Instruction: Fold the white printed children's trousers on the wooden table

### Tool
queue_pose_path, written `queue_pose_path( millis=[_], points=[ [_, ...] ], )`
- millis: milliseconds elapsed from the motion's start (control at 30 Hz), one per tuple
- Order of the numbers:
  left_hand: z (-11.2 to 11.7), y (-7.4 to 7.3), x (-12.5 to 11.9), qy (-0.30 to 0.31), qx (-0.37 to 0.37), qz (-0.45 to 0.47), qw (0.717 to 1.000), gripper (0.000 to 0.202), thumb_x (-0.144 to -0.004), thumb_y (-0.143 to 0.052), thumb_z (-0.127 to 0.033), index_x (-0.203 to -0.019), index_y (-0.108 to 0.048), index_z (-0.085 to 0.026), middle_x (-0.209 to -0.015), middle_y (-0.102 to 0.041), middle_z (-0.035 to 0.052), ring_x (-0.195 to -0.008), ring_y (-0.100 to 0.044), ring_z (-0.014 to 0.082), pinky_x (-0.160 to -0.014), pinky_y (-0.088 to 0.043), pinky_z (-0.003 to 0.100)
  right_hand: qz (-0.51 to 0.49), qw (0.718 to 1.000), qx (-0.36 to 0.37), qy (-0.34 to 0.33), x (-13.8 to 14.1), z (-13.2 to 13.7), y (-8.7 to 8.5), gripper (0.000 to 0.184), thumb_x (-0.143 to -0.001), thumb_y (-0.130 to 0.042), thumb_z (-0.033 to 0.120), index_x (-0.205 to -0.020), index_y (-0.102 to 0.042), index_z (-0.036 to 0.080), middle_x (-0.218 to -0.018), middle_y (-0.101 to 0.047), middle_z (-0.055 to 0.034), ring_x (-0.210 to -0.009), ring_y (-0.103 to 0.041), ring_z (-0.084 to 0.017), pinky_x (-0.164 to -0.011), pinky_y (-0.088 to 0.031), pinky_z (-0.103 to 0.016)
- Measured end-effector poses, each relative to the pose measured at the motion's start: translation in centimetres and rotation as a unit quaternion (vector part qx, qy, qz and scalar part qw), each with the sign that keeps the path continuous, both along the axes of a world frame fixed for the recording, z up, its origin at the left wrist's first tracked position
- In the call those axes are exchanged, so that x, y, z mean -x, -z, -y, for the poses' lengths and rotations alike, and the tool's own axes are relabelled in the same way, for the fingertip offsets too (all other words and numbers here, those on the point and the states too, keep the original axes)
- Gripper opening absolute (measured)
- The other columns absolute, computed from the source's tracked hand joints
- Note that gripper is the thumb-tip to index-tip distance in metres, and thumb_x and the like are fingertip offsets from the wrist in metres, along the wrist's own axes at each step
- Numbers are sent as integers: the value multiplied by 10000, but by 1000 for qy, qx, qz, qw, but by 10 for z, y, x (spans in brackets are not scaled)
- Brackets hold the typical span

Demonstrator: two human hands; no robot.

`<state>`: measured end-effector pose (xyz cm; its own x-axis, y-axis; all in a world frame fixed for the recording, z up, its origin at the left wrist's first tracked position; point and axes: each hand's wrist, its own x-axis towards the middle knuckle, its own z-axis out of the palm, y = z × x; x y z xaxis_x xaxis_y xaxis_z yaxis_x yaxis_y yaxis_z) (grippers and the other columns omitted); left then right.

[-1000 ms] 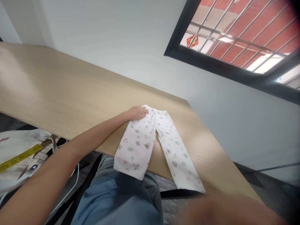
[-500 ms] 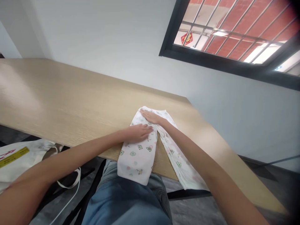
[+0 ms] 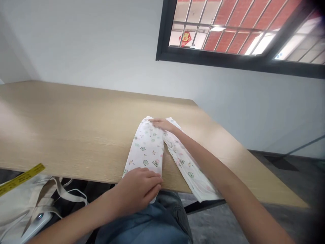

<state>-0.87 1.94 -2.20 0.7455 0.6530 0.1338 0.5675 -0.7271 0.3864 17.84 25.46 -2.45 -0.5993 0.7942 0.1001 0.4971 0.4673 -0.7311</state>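
Observation:
Small white trousers [image 3: 145,149] with a green and pink animal print lie on the wooden table [image 3: 83,135], waistband away from me. Both legs reach past the table's near edge, with a gap between them. My right hand [image 3: 162,124] lies flat on the cloth near the waistband, its fingers stretched out. Down at the lower end of the left trouser leg rests my left hand [image 3: 142,186], palm down with the fingers extended over the cloth. It hides most of that leg's hem.
At the lower left hangs a cream cloth bag [image 3: 25,200] with straps and a yellow strip [image 3: 22,178]. A white wall [image 3: 96,44] and a barred window [image 3: 223,30] stand behind the table. My lap in blue clothing [image 3: 142,223] is below the near edge.
My left hand has slid down the trouser leg from its middle to the hem, towards me. My right hand stays near the waistband. The view has turned slightly.

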Motion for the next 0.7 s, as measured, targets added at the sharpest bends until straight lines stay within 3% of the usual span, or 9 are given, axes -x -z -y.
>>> queue_pose_path(
  millis=[100,200,300,367,433,533,633,700],
  points=[
    [-32,-20,-23,10,3,-44,999,344,-923,-300,-321,-940,-635,-248,-889,-661,17,-820,-605,178,-725,-462,293,-84,995,18,58,-32,11,-9,341,-800,-528,290,-1105,-607,159,-1193,-555,-55,-1090,-504,-205,-949,-398,-330],
    [-75,-28,-62,19,-25,-41,999,313,-909,-325,-291,-1043,-598,-215,-1072,-613,32,-957,-568,189,-802,-444,292,-64,991,9,119,-63,18,-10,330,-767,-527,222,-1076,-615,144,-1104,-598,-78,-895,-583,-203,-835,-465,-354],
    [-120,-20,-107,15,-32,-43,998,378,-912,-308,-280,-1221,-483,-152,-1298,-465,72,-1146,-458,206,-938,-383,307,-25,989,13,144,-87,19,0,387,-789,-460,217,-1145,-575,119,-1022,-621,-95,-805,-593,-203,-802,-472,-383],
    [-142,-11,-133,-4,-23,-64,998,454,-914,-296,-317,-1284,-412,-81,-1356,-385,137,-1235,-366,249,-1005,-328,355,0,990,-12,143,-96,18,9,401,-821,-405,242,-1171,-561,122,-1082,-599,-97,-940,-570,-212,-881,-434,-370],
    [-148,-2,-150,-29,-13,-87,996,571,-914,-287,-387,-1339,-309,-6,-1403,-268,207,-1314,-210,302,-1063,-229,429,22,989,-49,135,-99,16,17,400,-831,-394,260,-1174,-568,149,-1194,-542,-86,-1093,-500,-217,-940,-392,-340],
    [-123,3,-157,-33,0,-113,993,718,-904,-240,-509,-1393,-159,11,-1447,-91,210,-1344,-39,321,-1090,-109,486,52,988,-79,118,-98,12,22,405,-817,-430,289,-1190,-568,206,-1249,-508,-48,-1185,-427,-228,-982,-357,-349],
    [-65,-1,-152,22,5,-132,991,787,-875,-221,-611,-1412,-122,-44,-1461,-27,157,-1343,-1,305,-1094,-80,489,69,987,-103,99,-97,8,24,417,-835,-394,298,-1215,-549,224,-1305,-457,-5,-1246,-353,-203,-1064,-248,-350],
    [-21,0,-153,55,-25,-138,989,898,-818,-266,-699,-1409,-130,-37,-1447,-33,194,-1327,-17,347,-1081,-133,498,95,983,-131,91,-96,6,24,436,-859,-339,290,-1241,-527,197,-1324,-434,-7,-1262,-327,-187,-1082,-210,-343]
  ],
)
